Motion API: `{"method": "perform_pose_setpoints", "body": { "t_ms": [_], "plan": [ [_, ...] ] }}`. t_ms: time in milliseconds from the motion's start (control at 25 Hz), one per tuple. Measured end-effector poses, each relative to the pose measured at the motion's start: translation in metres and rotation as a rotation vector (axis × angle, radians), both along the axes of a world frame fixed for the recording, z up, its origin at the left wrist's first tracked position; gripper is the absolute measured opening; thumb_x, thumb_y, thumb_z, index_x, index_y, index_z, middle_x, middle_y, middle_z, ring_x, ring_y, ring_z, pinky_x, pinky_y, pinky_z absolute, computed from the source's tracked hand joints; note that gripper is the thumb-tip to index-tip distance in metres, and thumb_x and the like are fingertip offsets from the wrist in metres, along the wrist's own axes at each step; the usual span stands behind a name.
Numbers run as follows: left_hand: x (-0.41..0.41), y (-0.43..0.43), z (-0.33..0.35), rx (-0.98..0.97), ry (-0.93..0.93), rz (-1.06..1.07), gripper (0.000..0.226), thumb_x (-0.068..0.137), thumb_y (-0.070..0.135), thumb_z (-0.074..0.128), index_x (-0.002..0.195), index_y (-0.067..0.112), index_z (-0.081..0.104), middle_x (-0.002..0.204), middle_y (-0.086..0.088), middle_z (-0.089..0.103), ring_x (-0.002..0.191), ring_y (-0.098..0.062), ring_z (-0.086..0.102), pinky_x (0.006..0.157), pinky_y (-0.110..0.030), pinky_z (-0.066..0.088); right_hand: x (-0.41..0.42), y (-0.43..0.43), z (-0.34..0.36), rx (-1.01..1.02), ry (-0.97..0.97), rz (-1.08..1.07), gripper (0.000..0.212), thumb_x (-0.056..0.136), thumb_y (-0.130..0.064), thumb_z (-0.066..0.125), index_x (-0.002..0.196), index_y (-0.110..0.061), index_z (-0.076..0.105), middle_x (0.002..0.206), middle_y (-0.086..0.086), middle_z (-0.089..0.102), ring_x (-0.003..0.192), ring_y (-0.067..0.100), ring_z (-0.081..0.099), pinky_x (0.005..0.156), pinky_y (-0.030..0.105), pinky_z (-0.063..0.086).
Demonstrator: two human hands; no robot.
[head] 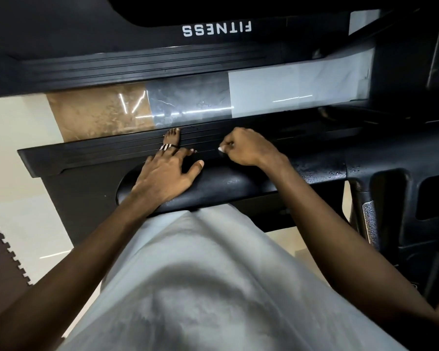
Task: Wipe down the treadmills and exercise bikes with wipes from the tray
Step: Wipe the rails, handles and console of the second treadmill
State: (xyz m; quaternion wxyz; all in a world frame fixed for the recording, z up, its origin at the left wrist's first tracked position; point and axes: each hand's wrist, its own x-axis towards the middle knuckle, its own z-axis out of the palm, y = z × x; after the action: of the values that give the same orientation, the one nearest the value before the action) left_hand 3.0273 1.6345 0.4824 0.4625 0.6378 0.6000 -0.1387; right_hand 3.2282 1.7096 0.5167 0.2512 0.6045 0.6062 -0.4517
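Head view: the person leans over a black rounded treadmill handrail (238,182). The left hand (162,171) lies flat on it with fingers spread wide and holds nothing. Just to its right, the right hand (246,148) is curled into a tight fist around a small white wipe (221,149). Only a scrap of the wipe shows past the knuckles, so its size and fold cannot be told. The fist hangs above the black ribbed treadmill side rail (99,150), where a bare foot (172,136) stands beyond the left fingers.

Fine water droplets (326,171) bead on the right part of the handrail, which suggests that stretch has been wetted or wiped. The part under the left hand looks drier. I judge the work to be partway through this machine. The second black treadmill with white FITNESS lettering (216,29), at the far side, shows no sign either way. The tray and any exercise bikes are out of sight, so most of the task seems left.

Between the two machines runs a glossy tiled floor (188,102) in brown, grey and white panels that reflect strip lights. A dark interlocking foam mat (0,249) lies at the near left, and a pale grey garment (200,274) fills the near middle.
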Motion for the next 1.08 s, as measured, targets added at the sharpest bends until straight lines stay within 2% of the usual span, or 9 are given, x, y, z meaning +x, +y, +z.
{"method": "perform_pose_setpoints", "body": {
  "t_ms": [200,440,520,600,720,760,840,920,1080],
  "plan": [
    [0.0,0.0,-0.001,0.01,0.049,0.031,0.054,0.097,0.062,0.041,0.131,0.024,0.06,0.135,-0.011,0.06,0.124,-0.035,0.053,0.105,-0.048,0.04,-0.023,-0.002,-0.012,0.007,0.069,0.011,0.021,0.092,-0.008,0.06,0.102,-0.015,0.077,0.109,0.0,0.073,0.104,0.018,0.066,0.092,0.026,0.047],
    [0.002,0.004,-0.002,-0.006,0.003,0.007,0.069,0.088,0.072,0.029,0.13,0.027,0.059,0.132,-0.008,0.061,0.124,-0.033,0.053,0.106,-0.048,0.042,0.048,0.0,0.001,0.152,-0.229,-0.124,0.02,0.089,-0.009,0.061,0.101,-0.015,0.077,0.106,0.012,0.072,0.102,0.032,0.067,0.089,0.035,0.053],
    [0.006,0.003,0.003,0.007,-0.046,0.0,0.073,0.084,0.074,0.028,0.133,0.027,0.057,0.133,-0.006,0.06,0.125,-0.032,0.052,0.108,-0.047,0.041,0.064,-0.019,0.015,0.273,-0.179,-0.144,0.021,0.092,-0.01,0.058,0.101,-0.016,0.076,0.106,0.008,0.068,0.1,0.03,0.065,0.084,0.033,0.052],
    [0.015,0.002,0.009,0.045,-0.109,-0.047,0.075,0.085,0.073,0.029,0.137,0.026,0.055,0.135,-0.005,0.058,0.126,-0.03,0.051,0.108,-0.046,0.04,0.07,-0.044,0.034,0.4,-0.078,-0.162,0.022,0.096,-0.013,0.056,0.106,-0.017,0.075,0.106,0.003,0.065,0.102,0.024,0.061,0.088,0.031,0.051],
    [0.03,-0.003,0.017,0.107,-0.197,-0.127,0.078,0.086,0.073,0.03,0.144,0.023,0.048,0.14,-0.005,0.054,0.13,-0.029,0.048,0.111,-0.047,0.037,0.09,-0.078,0.057,0.589,-0.057,-0.266,0.022,0.099,-0.016,0.058,0.113,-0.017,0.075,0.109,0.0,0.065,0.105,0.016,0.057,0.097,0.012,0.04],
    [0.034,-0.005,0.019,0.134,-0.212,-0.15,0.079,0.086,0.073,0.032,0.145,0.023,0.046,0.141,-0.005,0.053,0.131,-0.029,0.048,0.111,-0.046,0.036,0.1,-0.086,0.062,0.636,-0.097,-0.334,0.022,0.099,-0.018,0.058,0.113,-0.018,0.075,0.11,0.0,0.065,0.106,0.016,0.058,0.098,0.011,0.04],
    [0.041,-0.012,0.022,0.198,-0.217,-0.184,0.084,0.085,0.076,0.036,0.149,0.022,0.042,0.144,-0.005,0.05,0.131,-0.028,0.046,0.111,-0.045,0.036,0.112,-0.096,0.066,0.687,-0.188,-0.453,0.022,0.099,-0.021,0.058,0.114,-0.02,0.075,0.112,-0.001,0.064,0.107,0.018,0.06,0.098,0.024,0.049],
    [0.048,-0.019,0.026,0.262,-0.205,-0.209,0.09,0.082,0.079,0.041,0.15,0.02,0.041,0.145,-0.004,0.048,0.132,-0.027,0.045,0.11,-0.044,0.036,0.104,-0.102,0.062,0.697,-0.199,-0.426,0.024,0.099,-0.02,0.056,0.115,-0.019,0.074,0.114,0.001,0.064,0.106,0.02,0.058,0.096,0.033,0.051],
    [0.062,-0.028,0.03,0.356,-0.22,-0.192,0.089,0.081,0.076,0.048,0.149,0.019,0.045,0.145,-0.005,0.049,0.129,-0.029,0.048,0.11,-0.046,0.037,0.088,-0.107,0.058,0.677,0.036,-0.238,0.023,0.098,-0.013,0.059,0.116,-0.017,0.074,0.111,0.0,0.065,0.102,0.018,0.058,0.094,0.025,0.048]
  ]
}}
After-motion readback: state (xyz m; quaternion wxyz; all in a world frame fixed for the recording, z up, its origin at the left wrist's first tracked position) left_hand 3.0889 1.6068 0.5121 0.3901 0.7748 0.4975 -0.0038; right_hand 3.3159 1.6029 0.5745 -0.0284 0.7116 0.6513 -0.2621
